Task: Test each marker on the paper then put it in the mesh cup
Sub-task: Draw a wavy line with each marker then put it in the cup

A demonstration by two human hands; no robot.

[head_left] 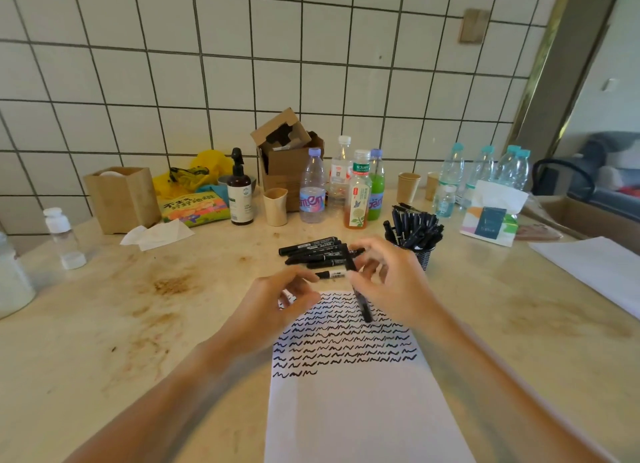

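Note:
A white paper (pixel 360 403) lies in front of me, its upper half covered with black squiggle rows. My right hand (pixel 391 282) pinches a black marker (pixel 362 299) that slants down over the squiggles. My left hand (pixel 277 299) has its fingers curled next to a small marker (pixel 330 274) with a white label; whether it grips that marker or a cap is unclear. Several black markers (pixel 315 253) lie in a loose pile just beyond my hands. A black mesh cup (pixel 424 256) full of markers stands to the right of the pile.
Bottles (pixel 356 188), paper cups (pixel 408 187), a cardboard box (pixel 287 157), a pump bottle (pixel 239 192) and snack bags line the back by the tiled wall. A tissue pack (pixel 491 220) sits at the right, more white paper (pixel 599 268) at the far right.

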